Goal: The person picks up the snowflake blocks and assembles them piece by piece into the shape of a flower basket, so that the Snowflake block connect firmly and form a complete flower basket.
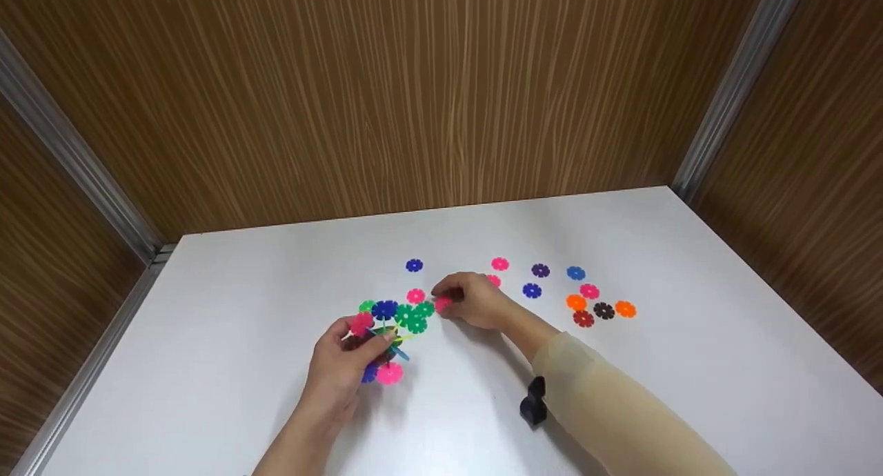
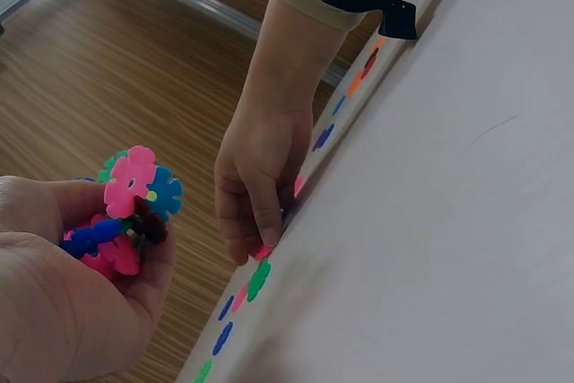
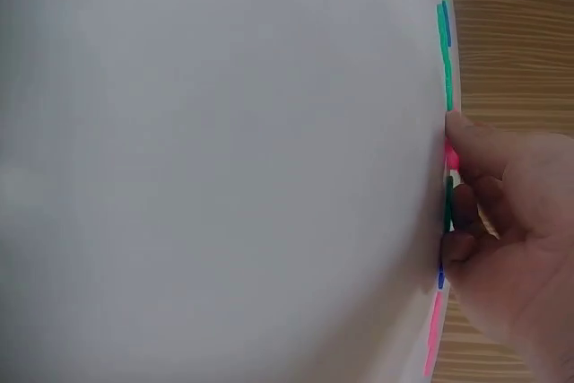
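My left hand (image 1: 332,371) holds a cluster of interlocked plastic snowflake discs above the table, thumb on the near side. Pink (image 2: 131,182), light blue (image 2: 165,193) and dark blue discs stick out of it at different angles; the palm hides part of it. Farther right, my right hand (image 1: 476,302) pinches a pink snowflake disc (image 1: 443,304) low at the tabletop, between thumb and fingertips. Right beside that disc lie several green discs (image 1: 416,323), and another pink disc (image 1: 416,296) lies just behind.
On the white table (image 1: 227,338), several loose discs lie to the right, among them an orange disc (image 1: 626,309), a black disc (image 1: 604,310) and a purple disc (image 1: 541,270). One blue disc (image 1: 414,265) lies farther back. A wood-grain panel (image 1: 414,103) stands behind the table.
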`<state>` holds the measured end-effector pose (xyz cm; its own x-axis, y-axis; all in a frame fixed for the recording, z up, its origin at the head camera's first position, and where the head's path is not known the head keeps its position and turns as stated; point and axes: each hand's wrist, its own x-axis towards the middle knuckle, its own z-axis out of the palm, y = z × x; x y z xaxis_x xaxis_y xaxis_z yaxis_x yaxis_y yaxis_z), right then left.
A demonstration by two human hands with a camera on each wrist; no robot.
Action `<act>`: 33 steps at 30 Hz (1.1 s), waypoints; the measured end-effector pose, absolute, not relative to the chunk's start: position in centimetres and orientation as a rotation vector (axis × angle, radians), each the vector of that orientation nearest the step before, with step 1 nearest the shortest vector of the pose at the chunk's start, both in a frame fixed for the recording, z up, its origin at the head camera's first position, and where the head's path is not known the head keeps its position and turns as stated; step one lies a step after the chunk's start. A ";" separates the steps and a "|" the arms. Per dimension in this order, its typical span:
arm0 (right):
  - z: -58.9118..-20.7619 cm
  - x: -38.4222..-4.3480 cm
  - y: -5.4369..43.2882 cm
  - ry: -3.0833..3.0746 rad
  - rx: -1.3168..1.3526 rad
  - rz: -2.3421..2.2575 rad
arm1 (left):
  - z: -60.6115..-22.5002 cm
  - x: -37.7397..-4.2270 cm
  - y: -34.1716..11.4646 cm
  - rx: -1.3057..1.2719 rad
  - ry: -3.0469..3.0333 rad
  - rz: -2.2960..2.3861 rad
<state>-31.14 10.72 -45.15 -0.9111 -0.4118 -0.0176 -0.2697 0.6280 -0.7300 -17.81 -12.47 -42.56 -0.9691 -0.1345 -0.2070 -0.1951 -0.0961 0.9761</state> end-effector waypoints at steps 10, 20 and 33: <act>-42.3 -25.9 12.4 2.310 -0.678 -1.555 | -42.8 -17.6 -11.6 -0.354 2.093 2.258; -40.8 -21.5 11.5 2.267 -0.736 -1.729 | -42.8 -17.1 -10.8 -0.258 2.081 2.276; -40.9 -20.6 11.0 2.335 -0.717 -1.796 | -42.9 -17.0 -10.2 -0.333 2.140 2.215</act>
